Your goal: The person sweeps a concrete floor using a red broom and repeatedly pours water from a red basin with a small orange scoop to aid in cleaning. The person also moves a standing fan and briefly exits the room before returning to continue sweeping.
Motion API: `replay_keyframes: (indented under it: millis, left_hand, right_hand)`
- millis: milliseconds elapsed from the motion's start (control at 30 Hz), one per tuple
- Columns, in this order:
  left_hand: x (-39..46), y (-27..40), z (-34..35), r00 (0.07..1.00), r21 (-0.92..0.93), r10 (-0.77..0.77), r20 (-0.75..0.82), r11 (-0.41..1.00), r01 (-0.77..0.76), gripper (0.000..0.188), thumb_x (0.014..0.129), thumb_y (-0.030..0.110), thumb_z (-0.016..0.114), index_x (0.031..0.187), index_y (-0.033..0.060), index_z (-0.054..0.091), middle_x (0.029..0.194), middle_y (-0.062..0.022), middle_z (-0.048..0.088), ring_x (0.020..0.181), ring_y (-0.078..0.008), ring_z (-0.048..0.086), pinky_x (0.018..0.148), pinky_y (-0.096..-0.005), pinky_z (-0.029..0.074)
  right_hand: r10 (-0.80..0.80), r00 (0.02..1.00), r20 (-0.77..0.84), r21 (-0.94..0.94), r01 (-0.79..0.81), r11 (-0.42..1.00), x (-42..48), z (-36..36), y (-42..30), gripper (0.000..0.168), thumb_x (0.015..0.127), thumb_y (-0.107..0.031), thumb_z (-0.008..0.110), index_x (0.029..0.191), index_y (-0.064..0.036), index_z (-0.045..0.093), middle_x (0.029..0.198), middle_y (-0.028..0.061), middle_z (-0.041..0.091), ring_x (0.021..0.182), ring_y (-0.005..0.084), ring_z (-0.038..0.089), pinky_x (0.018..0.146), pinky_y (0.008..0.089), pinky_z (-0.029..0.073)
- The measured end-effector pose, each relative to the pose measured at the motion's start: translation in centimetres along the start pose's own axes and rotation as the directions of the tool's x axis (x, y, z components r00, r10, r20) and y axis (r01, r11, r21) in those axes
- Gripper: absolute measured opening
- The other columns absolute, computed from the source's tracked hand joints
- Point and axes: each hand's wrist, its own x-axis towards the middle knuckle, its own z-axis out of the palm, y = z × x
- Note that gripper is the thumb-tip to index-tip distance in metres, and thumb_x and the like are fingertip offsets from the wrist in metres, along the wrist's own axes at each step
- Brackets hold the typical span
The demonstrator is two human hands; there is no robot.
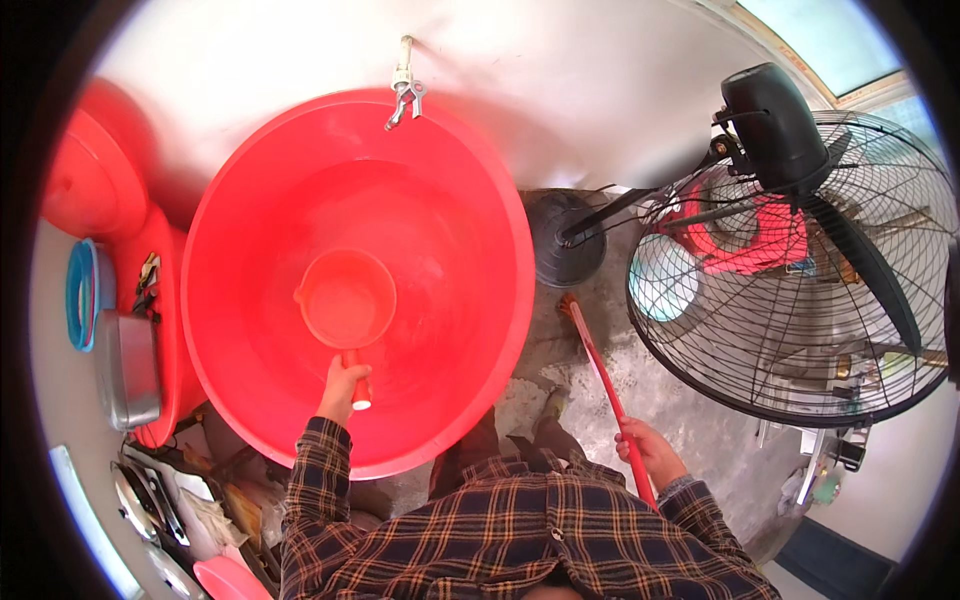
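My left hand (pixel 346 386) grips the handle of a red plastic dipper (pixel 349 300) with a small pouring lip. The dipper is over the inside of a large round red plastic tub (pixel 465 352). Whether its bottom touches the tub, I cannot tell. My right hand (pixel 651 452) is closed around a long red handle (pixel 600 367) to the right of the tub. Its far end, reddish brown and too small to make out, points at the wet floor near a fan's base. Over the tub's far rim, a metal tap (pixel 406 105) sticks out from the white wall.
A black pedestal fan (pixel 776 135) with a wide wire cage stands at right on a round base (pixel 568 240). On the left are a blue basin (pixel 81 294), a grey metal container (pixel 129 367) and pan lids (pixel 135 501). Bare concrete floor (pixel 720 480) lies at right.
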Motion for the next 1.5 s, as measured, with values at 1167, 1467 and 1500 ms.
replay_keyframes:
  millis: [1167,1467,1500]
  left_hand:
    - [-10.4,-4.2,5.4,0.981,-0.41,-0.076,0.181,0.9,0.145,0.02,0.078,0.007,0.059,0.09,0.0047,0.043,0.066,-0.0066,0.049,0.045,-0.0179,0.048,0.039,-0.0293,0.039]
    - [-21.4,2.8,11.9,0.992,-0.414,0.04,0.124,0.91,0.015,0.027,0.076,0.003,0.062,0.095,0.0005,0.044,0.066,-0.0082,0.052,0.043,-0.0184,0.052,0.037,-0.0288,0.043]
    - [-22.3,3.2,13.2,0.987,-0.425,0.048,0.155,0.905,0.023,0.027,0.076,0.003,0.062,0.096,0.0005,0.043,0.066,-0.0083,0.052,0.042,-0.0186,0.052,0.036,-0.0288,0.043]
  right_hand:
    - [-0.43,0.866,0.254,-0.931,0.098,-0.353,-2.2,-13.1,-2.7,0.058,0.071,-0.001,0.053,0.128,-0.003,0.043,0.095,0.0301,0.062,0.093,0.044,0.06,0.077,0.0439,0.05]
    - [-0.139,0.984,-0.11,-0.879,-0.031,0.475,5.5,-15.5,-6.6,0.022,0.076,-0.001,0.06,0.095,0.009,0.055,0.063,0.0132,0.058,0.049,0.0231,0.059,0.04,0.037,0.047]
    - [-0.157,0.98,-0.122,-0.886,-0.036,0.463,6.4,-16.0,-7.0,0.019,0.076,-0.003,0.06,0.09,0.009,0.056,0.062,0.0136,0.057,0.049,0.0231,0.059,0.039,0.0368,0.046]
